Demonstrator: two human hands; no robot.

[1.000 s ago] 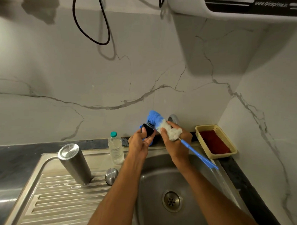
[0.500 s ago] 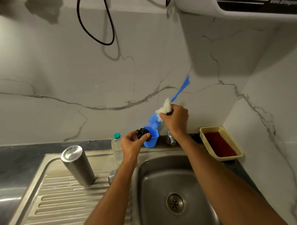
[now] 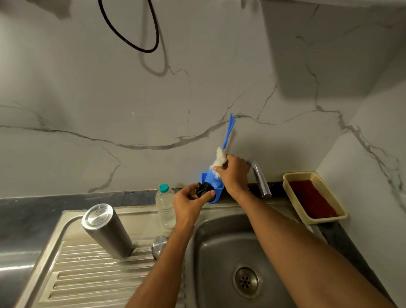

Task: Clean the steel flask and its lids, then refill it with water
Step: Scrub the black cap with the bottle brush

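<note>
The steel flask (image 3: 106,231) stands upside down on the ribbed drainboard (image 3: 86,282) at the left. A small round steel lid (image 3: 159,246) lies beside it, partly behind my left forearm. My left hand (image 3: 188,204) pinches a black inner lid (image 3: 204,190) above the sink's back edge. My right hand (image 3: 233,173) grips a blue bottle brush (image 3: 228,134) by its white and blue bristles, handle pointing up, its head lowered into a blue holder (image 3: 214,196) at the wall.
A clear plastic water bottle (image 3: 165,205) with a teal cap stands behind the drainboard. The steel tap (image 3: 260,179) juts out right of my right hand. A yellow basket (image 3: 315,197) with a red pad sits at the right. The sink basin (image 3: 224,246) and drain lie below.
My right hand swung the brush from handle-down over the sink to handle-up and lowered its head into the blue holder. My left hand kept the black lid, moving slightly back.
</note>
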